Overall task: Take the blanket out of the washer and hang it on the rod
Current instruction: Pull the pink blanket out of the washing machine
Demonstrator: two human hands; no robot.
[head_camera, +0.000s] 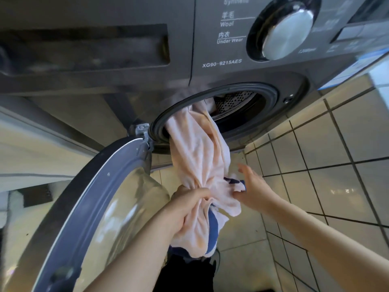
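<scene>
while left hand grips, soft peach blanket, twisted rope-like

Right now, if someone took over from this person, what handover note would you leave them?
The left hand grips the bunched pink blanket. The right hand is open beside it, holding nothing. Done: door open, blanket partly out, its upper end inside the washer. To do: pull it free and hang it on the rod, which is not in view.

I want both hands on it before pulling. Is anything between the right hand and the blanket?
Nothing visible does. The open right hand sits just beside the blanket, which hangs from the washer; the left hand grips the bunched cloth.
</scene>
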